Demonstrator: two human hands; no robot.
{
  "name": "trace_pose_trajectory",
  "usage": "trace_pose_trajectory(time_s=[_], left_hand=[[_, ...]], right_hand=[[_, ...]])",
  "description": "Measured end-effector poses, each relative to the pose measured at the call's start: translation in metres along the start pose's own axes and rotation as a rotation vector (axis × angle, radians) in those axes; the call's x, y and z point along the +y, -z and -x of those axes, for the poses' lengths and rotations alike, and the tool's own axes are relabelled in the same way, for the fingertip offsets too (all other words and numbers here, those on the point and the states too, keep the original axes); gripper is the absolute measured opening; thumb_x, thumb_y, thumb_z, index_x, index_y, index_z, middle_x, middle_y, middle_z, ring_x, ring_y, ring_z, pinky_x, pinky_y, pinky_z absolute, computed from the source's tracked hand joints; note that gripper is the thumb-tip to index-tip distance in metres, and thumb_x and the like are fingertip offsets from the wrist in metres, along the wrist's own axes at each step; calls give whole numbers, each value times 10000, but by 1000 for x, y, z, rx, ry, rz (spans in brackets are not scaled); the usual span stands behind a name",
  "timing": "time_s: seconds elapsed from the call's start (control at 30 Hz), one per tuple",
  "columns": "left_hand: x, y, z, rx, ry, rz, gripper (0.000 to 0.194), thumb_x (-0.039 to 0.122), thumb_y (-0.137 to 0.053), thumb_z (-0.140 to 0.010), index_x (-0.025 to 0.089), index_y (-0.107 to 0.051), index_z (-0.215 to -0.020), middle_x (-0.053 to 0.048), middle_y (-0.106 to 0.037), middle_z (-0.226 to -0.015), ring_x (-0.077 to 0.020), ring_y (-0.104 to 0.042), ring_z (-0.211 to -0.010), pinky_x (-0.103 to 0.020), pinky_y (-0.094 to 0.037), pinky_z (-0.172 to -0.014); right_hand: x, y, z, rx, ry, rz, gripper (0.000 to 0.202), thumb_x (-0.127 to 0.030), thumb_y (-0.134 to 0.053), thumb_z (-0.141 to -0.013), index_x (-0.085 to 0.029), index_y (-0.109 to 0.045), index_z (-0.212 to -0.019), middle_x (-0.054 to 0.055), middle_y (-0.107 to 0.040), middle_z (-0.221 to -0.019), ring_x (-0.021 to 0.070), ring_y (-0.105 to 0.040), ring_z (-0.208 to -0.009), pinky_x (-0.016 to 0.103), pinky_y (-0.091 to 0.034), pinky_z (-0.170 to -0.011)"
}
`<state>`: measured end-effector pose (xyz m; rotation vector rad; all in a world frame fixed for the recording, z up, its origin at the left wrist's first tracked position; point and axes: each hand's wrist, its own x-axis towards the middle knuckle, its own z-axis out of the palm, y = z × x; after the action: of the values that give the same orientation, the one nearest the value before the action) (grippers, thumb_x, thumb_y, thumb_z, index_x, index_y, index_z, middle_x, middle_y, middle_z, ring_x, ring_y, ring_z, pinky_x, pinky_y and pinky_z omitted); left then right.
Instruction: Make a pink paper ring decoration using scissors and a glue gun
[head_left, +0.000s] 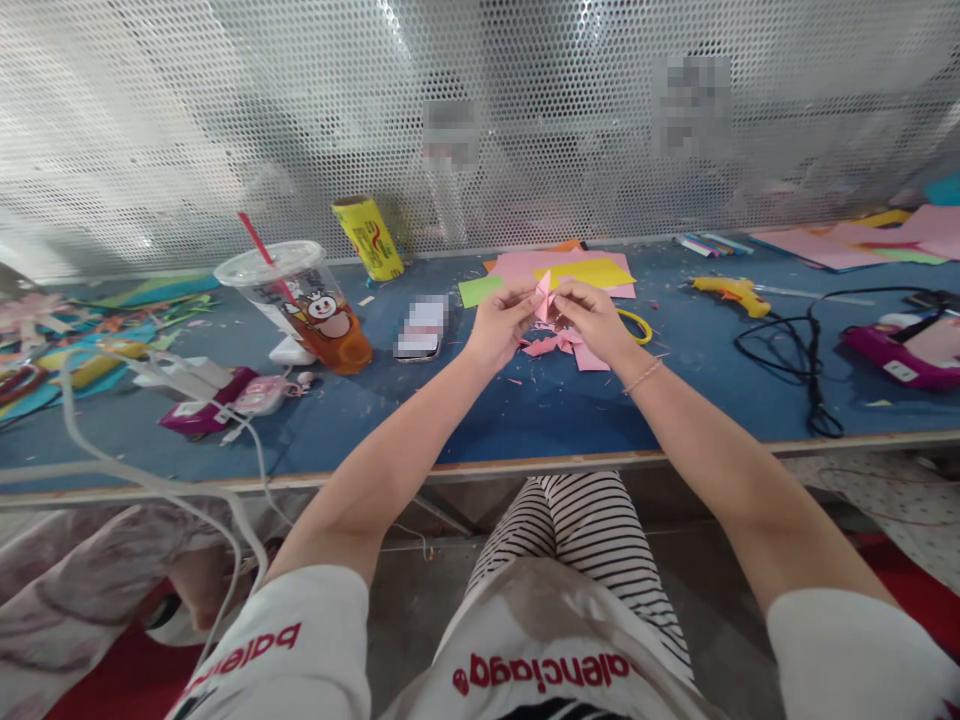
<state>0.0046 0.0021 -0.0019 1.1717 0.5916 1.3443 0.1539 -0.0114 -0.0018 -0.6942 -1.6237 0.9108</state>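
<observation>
We see left hand [501, 322] and right hand [598, 318] both pinching one folded pink paper [544, 298] above the desk [480, 425]. We'd judge it partway: folds made, piece not set down. Pink scraps [551, 345] lie beneath; coloured sheets [600, 272] behind look unfolded.

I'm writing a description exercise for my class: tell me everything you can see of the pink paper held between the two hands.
The pink paper is a small, light piece that looks folded, narrowing to a point at the top. It is held roughly upright between the left hand and the right hand, whose fingers cover part of its sides. It is over the blue table, near loose pink scraps. Its exact folds are too small to make out.
</observation>
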Motion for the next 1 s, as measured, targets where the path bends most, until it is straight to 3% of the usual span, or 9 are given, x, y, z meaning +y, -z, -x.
trace_pose_trajectory(time_s=[0.5, 0.63, 1.0], left_hand=[[-1, 2, 1, -27, 42, 7, 145, 149, -664, -732, 167, -656, -876, -13, -683, -826, -84, -644, -737, -258, -534, -759], [-1, 2, 1, 15, 48, 13, 138, 141, -663, -725, 170, -651, -859, -6, -677, -800, -79, -637, -723, -246, -531, -746], [-2, 0, 3, 89, -84, -169, 216, 189, -695, -684, 185, -607, -880, -7, -662, -821, -76, -616, -708, -227, -514, -672]], right_hand=[[-3, -4, 1, 1, 18, -8, 275, -469, -566, -800, -198, -544, -753, -6, -546, -705, 93, -528, -623, 259, -466, -600], [-2, -5, 2, 13, 19, 23, 254, -448, -547, -816, -202, -534, -755, -7, -543, -699, 92, -519, -613, 264, -465, -600], [-2, -6, 1, 59, 20, 112, 193, -372, -523, -828, -207, -508, -729, -17, -535, -634, 90, -507, -571, 263, -440, -572]])
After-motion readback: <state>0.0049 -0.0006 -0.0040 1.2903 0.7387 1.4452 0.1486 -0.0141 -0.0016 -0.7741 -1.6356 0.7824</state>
